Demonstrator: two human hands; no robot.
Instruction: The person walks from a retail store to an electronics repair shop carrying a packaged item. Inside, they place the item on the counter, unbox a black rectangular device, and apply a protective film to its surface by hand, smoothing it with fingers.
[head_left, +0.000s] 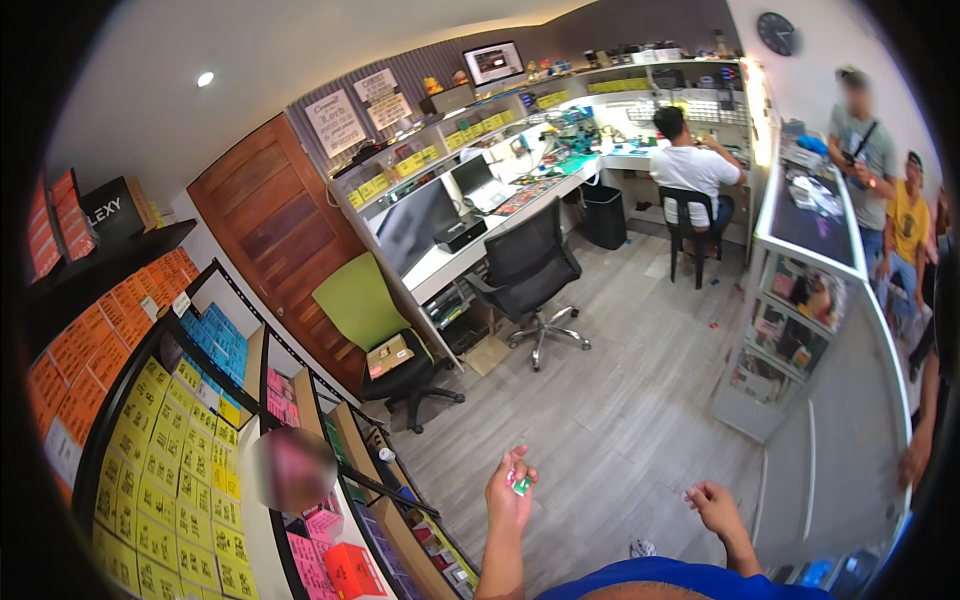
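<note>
My left hand [508, 492] is raised over the floor at the lower middle, its fingers closed on a small green, white and red packet [521, 486]. What kind of packet it is, I cannot make out. To the right, my right hand [716, 506] hangs in the air with loosely bent fingers and nothing visible in them. The nearest furniture to it is the grey back of a display counter [800, 480]. Part of my blue shirt [650, 578] shows at the bottom edge.
Shelves of labelled yellow boxes [160, 490] stand close on the left. A green-backed chair [350, 300] bears a small carton [389, 355]; a black office chair [530, 262] stands by the workbench. A person [700, 165] sits working there. Other people stand beyond the glass counter [815, 215].
</note>
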